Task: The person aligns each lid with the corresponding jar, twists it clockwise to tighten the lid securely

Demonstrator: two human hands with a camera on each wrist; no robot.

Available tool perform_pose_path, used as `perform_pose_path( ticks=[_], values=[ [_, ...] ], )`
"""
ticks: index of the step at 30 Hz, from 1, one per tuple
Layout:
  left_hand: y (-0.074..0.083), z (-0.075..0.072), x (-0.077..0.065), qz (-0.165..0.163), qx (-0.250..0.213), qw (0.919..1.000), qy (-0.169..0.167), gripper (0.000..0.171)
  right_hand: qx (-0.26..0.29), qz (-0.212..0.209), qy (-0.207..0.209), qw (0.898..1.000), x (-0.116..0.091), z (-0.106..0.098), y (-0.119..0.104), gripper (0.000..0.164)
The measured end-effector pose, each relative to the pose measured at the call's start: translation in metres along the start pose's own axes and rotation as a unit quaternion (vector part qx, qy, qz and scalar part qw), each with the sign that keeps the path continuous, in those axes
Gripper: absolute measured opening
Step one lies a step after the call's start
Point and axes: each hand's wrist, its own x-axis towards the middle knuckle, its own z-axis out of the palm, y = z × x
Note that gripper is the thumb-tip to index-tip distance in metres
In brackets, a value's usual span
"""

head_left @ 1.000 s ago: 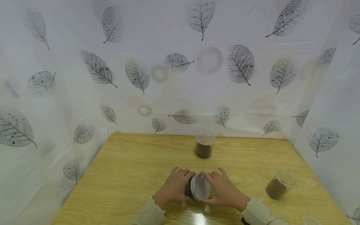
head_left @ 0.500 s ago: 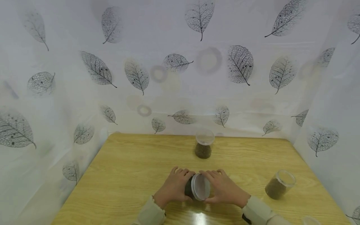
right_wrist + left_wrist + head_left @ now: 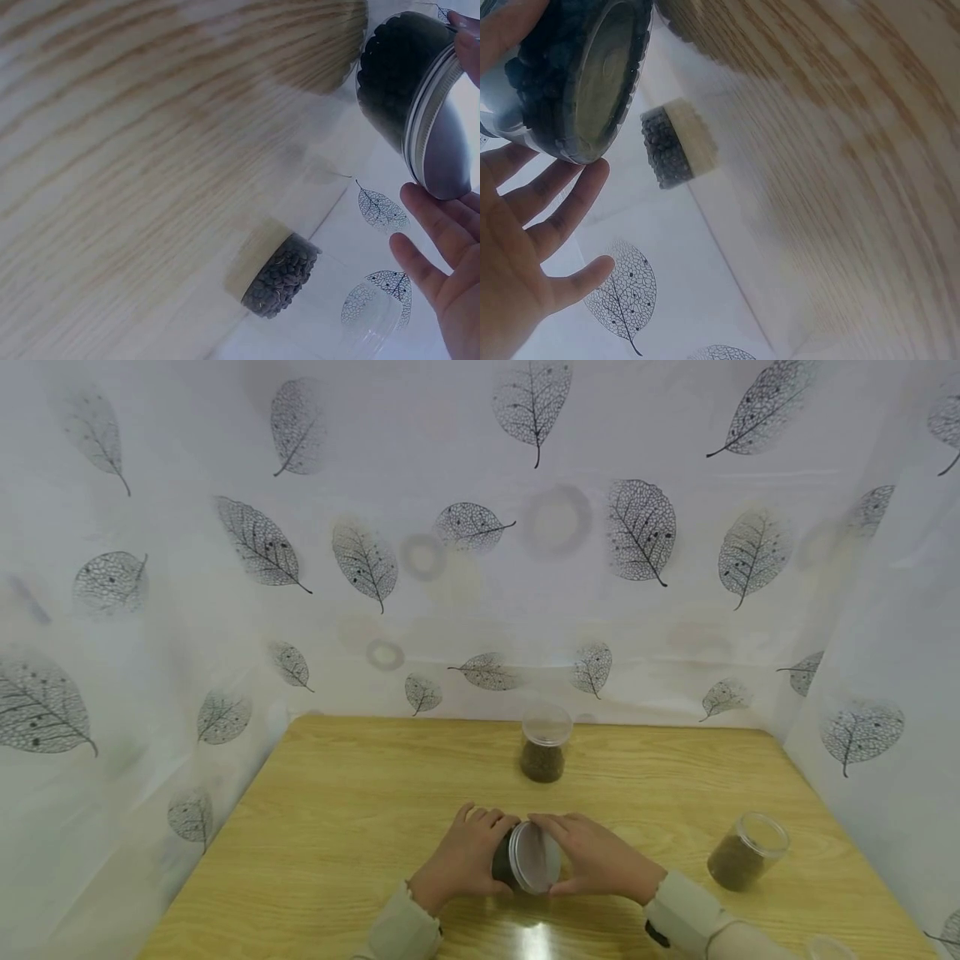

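Observation:
A clear jar [image 3: 503, 865] filled with dark pellets lies tipped between both hands, its silver screw lid [image 3: 538, 860] facing right. My left hand [image 3: 467, 857] grips the jar's body, thumb on the near side and fingers over the far side. In the left wrist view the ribbed base of the jar [image 3: 604, 82] shows. Around the lid's rim my right hand [image 3: 596, 862] curls, thumb at the near edge and fingers at the far edge. From the right wrist, the lid [image 3: 446, 142] appears seated on the jar's mouth.
Behind the hands stands a clear jar [image 3: 542, 762] part-filled with dark brown grains. Another part-filled jar [image 3: 738, 862] stands to the right. A clear round piece [image 3: 828, 948] is cut off at the bottom edge. Leaf-printed sheeting [image 3: 480, 568] surrounds the wooden table [image 3: 360, 793].
My right hand's fingers have shifted slightly left along the lid's far edge, and its raised little finger has drawn in. The left hand and jar have stayed in place.

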Motion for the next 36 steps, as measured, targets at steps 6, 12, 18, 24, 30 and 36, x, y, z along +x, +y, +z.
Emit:
perform_pose_path(
  ticks=[6, 12, 18, 24, 30, 36],
  values=[
    [0.000, -0.001, 0.000, 0.003, -0.006, 1.0000, 0.004, 0.091, 0.013, 0.008, 0.007, 1.000, -0.002, 0.002, -0.001, 0.092],
    [0.000, -0.002, 0.002, -0.002, 0.001, 1.0000, 0.001, 0.092, 0.016, 0.008, 0.021, 1.000, -0.003, 0.006, 0.000, 0.089],
    [0.002, 0.000, 0.002, 0.000, 0.009, 0.9999, 0.012, 0.093, 0.042, 0.025, 0.017, 0.999, -0.006, 0.010, -0.001, 0.089],
    [0.005, 0.002, 0.002, 0.000, 0.010, 0.9997, 0.024, 0.093, 0.041, 0.048, 0.018, 0.998, -0.010, 0.012, -0.004, 0.091],
    [0.007, 0.002, 0.003, -0.004, 0.003, 0.9996, 0.027, 0.093, 0.036, 0.058, 0.041, 0.997, -0.012, 0.016, -0.005, 0.091],
    [0.008, 0.004, 0.004, -0.016, 0.009, 0.9996, 0.020, 0.093, 0.046, 0.070, 0.056, 0.995, -0.012, 0.019, -0.007, 0.091]
  ],
)
